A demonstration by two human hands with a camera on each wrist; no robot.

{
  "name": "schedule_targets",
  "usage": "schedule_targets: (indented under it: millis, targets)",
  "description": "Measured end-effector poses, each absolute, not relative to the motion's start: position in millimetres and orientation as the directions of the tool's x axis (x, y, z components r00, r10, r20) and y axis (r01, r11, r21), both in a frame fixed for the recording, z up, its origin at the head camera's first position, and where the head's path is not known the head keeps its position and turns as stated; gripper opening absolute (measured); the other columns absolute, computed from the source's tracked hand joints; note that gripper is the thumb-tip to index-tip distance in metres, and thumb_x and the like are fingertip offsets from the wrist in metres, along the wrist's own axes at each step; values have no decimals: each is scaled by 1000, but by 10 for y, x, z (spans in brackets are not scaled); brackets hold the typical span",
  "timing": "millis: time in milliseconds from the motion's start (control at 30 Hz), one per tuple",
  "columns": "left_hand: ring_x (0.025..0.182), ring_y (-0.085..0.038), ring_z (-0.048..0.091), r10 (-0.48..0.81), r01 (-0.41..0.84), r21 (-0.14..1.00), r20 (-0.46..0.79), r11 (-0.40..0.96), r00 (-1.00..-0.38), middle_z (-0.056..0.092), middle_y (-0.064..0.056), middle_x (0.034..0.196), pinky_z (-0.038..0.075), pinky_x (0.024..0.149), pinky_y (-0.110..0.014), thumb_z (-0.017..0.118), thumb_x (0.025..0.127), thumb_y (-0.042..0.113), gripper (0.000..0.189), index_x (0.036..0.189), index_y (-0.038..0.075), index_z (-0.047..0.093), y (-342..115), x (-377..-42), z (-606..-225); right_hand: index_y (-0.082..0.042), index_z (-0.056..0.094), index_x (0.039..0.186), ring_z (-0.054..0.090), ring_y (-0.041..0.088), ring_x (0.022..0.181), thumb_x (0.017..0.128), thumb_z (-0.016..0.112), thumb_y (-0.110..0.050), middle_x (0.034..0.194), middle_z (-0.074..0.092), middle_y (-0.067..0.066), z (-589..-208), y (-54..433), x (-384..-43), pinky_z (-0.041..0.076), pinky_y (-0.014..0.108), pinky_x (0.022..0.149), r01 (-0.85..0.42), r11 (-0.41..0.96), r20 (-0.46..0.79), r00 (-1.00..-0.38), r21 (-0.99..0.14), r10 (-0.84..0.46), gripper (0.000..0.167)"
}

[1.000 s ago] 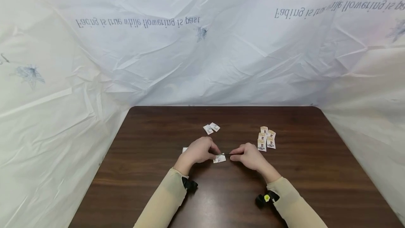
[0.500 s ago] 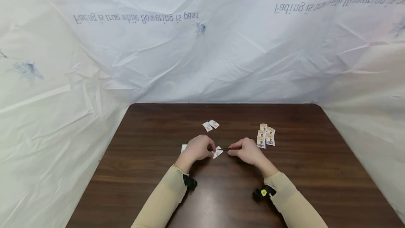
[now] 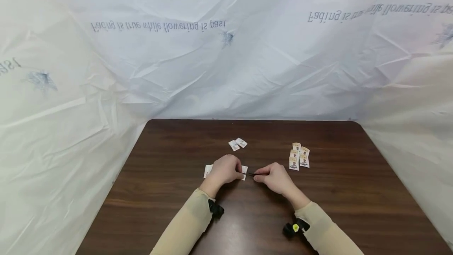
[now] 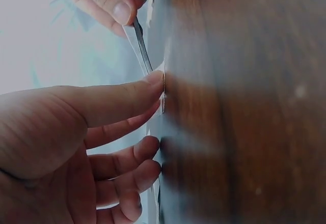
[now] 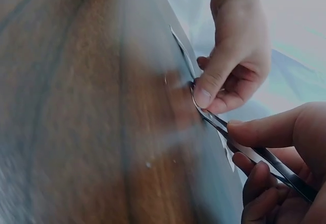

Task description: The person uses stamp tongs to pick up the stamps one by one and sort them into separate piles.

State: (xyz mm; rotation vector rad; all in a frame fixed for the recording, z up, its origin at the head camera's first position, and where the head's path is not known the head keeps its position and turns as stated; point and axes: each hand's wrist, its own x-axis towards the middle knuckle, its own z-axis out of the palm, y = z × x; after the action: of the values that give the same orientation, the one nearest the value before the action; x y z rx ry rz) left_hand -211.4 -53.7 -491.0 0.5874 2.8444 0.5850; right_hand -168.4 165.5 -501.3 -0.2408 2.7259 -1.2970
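Note:
My right hand (image 3: 277, 177) holds a pair of dark tweezers (image 5: 280, 168) between thumb and fingers, pointing left. Their tips reach the edge of a small white printed paper card (image 3: 245, 173) lying low over the table. My left hand (image 3: 225, 170) pinches that card between thumb and forefinger, covering much of it in the head view. In the left wrist view the left thumb (image 4: 137, 94) sits right by the tweezer tips, and the other fingers are bent close over the tabletop. Another white card (image 3: 207, 170) is partly hidden behind the left hand.
Two small white cards (image 3: 234, 145) lie farther back on the dark wooden table (image 3: 170, 145). To the right is a cluster of several cards with orange and dark print (image 3: 294, 163). A white printed sheet (image 3: 247, 70) hangs behind and along both sides.
The card at my left fingertips has been turned and now shows less beyond the hand. The tweezers stayed in my right hand, their tips shifting slightly about the card. The other cards stayed put.

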Motion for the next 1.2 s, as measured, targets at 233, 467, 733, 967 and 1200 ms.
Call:
schedule_targets:
  millis: [233, 467, 733, 967, 1200]
  targets:
    - [72, -8, 59, 442, 360, 457, -82, 813, -893, 64, 16, 79, 52, 70, -33, 90, 88, 35, 21, 77, 29, 73, -601, -2133, -4852, -10, 87, 102, 75, 26, 106, 92, 84, -16, 100, 81, 3, -4990, 1663, -1713, 59, 43, 85, -87, 611, -37, -981, -787, -188, 12]
    - [76, -13, 60, 425, 347, 591, 8, 728, -905, 68, 7, 87, 51, 73, -37, 86, 92, 28, 16, 103, 17, 83, -846, -2230, -4656, -7, 85, 112, 69, 37, 120, 96, 80, -20, 117, 79, 14, -4884, 1902, -1914, 56, 53, 96, -23, 572, -110, -974, -820, -198, 21]
    - [87, -13, 63, 384, 321, 634, 41, 704, -922, 71, 6, 98, 53, 79, -39, 81, 98, 28, 20, 111, 13, 81, -1031, -2263, -4564, -3, 83, 115, 66, 42, 122, 98, 77, -20, 118, 78, 16, -4789, 2154, -2172, 53, 59, 100, -17, 592, -143, -965, -805, -221, 25]
    - [84, -10, 64, 376, 319, 633, 48, 705, -925, 71, 10, 94, 54, 79, -37, 78, 101, 30, 10, 106, 22, 80, -1053, -2279, -4562, -3, 83, 113, 64, 45, 122, 99, 75, -18, 121, 76, 19, -4772, 2173, -2252, 52, 60, 99, -24, 621, -142, -966, -784, -217, 23]
    - [85, -10, 64, 373, 313, 638, 44, 704, -927, 71, 9, 95, 54, 80, -37, 77, 101, 32, 13, 107, 21, 80, -1055, -2291, -4569, -5, 85, 110, 66, 42, 119, 98, 77, -19, 118, 77, 18, -4846, 2132, -2268, 53, 58, 96, -31, 667, -108, -980, -745, -166, 21]
